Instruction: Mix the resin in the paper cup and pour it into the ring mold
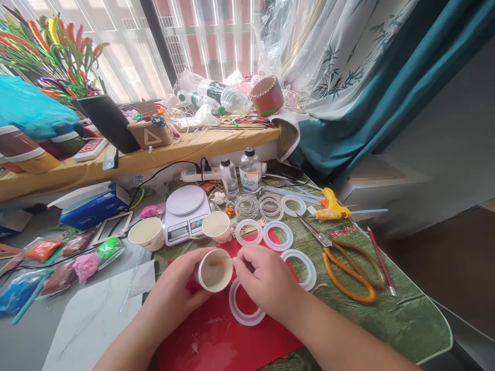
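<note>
- Left hand [178, 288]: wrapped around a small paper cup [214, 270], fingers closed on its side, holding it tilted above the red mat [216, 335] near the table's front edge.
- Right hand [263, 278]: fingertips pinched together on a thin wooden stick [221, 262] whose far end lies inside the held cup.
- Paper cup contents: a pale, cloudy liquid at the bottom; what it is cannot be told.
- White ring mould [246, 310]: flat on the red mat, just beside and partly under the right hand, directly below the cup.
- Three more white ring moulds [277, 235]: on the mat's far edge and to the right of the right hand, close together.
- Clear ring moulds [246, 206]: a cluster further back, near two bottles [250, 170] of clear liquid.
- Digital kitchen scale [186, 214]: white, behind the held cup, flanked by two other paper cups [147, 233].
- Scissors [344, 263]: orange-handled, lying on the green cloth [406, 314] to the right, well apart from the hands.
- Yellow glue gun [333, 205]: behind the scissors, near the table's far right edge.
- Bags of coloured clay [87, 265]: spread out at the left of the table.
- Blue tissue box [93, 208]: behind the bags, at the back left.
- Windowsill shelf [216, 141]: carries plastic bottles, a woven basket and bright pipe-cleaner flowers.
</note>
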Tool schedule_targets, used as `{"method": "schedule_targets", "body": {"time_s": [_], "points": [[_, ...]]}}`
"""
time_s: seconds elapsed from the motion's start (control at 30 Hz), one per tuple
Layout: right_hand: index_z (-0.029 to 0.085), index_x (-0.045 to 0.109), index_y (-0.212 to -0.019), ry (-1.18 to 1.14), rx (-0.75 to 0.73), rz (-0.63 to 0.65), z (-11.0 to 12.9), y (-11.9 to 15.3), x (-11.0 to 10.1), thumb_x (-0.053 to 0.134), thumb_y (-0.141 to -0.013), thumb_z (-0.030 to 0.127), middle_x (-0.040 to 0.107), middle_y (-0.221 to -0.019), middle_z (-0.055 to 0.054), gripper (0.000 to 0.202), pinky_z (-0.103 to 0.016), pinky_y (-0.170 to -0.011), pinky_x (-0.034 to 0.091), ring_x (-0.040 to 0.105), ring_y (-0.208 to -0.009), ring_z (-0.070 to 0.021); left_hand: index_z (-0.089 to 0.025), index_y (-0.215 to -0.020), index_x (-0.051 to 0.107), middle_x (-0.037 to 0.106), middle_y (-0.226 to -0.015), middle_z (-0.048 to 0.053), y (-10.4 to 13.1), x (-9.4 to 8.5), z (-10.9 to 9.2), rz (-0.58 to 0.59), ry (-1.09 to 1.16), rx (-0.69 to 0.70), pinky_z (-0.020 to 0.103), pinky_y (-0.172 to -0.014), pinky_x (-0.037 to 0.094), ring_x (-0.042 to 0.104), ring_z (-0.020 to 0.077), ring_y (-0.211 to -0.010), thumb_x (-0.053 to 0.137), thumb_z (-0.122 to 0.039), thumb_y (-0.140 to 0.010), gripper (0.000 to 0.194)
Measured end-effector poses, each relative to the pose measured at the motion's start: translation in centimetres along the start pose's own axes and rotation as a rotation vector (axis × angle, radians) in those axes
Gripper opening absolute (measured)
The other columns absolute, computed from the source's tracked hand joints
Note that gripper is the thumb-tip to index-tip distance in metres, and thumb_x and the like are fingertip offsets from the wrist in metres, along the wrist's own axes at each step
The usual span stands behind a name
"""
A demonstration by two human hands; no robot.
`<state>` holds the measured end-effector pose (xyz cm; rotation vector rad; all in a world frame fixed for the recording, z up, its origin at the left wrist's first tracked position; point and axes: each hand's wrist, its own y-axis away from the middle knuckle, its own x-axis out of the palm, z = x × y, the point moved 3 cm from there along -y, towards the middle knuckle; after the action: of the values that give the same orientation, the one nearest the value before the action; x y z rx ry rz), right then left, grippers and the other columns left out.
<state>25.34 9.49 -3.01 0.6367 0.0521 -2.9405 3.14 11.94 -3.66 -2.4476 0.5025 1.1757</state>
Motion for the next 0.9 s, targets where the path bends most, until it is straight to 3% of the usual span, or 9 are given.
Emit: {"method": "schedule_targets", "body": {"time_s": [0.13, 0.5, 0.9], "points": [[0.022, 0.037, -0.066, 0.049, -0.044, -0.006, 0.09, 0.08, 0.18, 0.056, -0.096, 0.027, 0.045, -0.063, 0.005, 0.036, -0.028, -0.055, 0.028, 0.042, -0.06, -0.0129, -0.036, -0.135, 0.064, 0.078, -0.131, 0.001, -0.09, -0.02, -0.02, 0.002, 0.0, -0.001, 0.039, -0.101, 0.059, 0.075, 0.0278, -0.117, 0.075, -0.033, -0.089, 0.047], [0.022, 0.045, -0.068, -0.02, -0.031, 0.016, 0.07, 0.13, 0.13, 0.058, -0.097, 0.027, 0.051, -0.066, 0.004, 0.032, -0.027, -0.057, 0.031, 0.048, -0.063, -0.0133, -0.031, -0.134, 0.066, 0.078, -0.132, 0.006, -0.06, 0.05, 0.11, 0.01, -0.005, -0.005, 0.042, -0.101, 0.06, 0.075, 0.0306, -0.118, 0.074, -0.035, -0.09, 0.045], [0.022, 0.039, -0.065, 0.008, -0.075, -0.001, 0.05, 0.07, 0.09, 0.057, -0.096, 0.025, 0.05, -0.067, 0.003, 0.037, -0.029, -0.058, 0.029, 0.046, -0.064, -0.0138, -0.033, -0.135, 0.065, 0.079, -0.131, 0.003, -0.13, -0.08, -0.05, -0.001, -0.026, 0.013, 0.039, -0.101, 0.06, 0.076, 0.0284, -0.116, 0.074, -0.031, -0.088, 0.047]]}}
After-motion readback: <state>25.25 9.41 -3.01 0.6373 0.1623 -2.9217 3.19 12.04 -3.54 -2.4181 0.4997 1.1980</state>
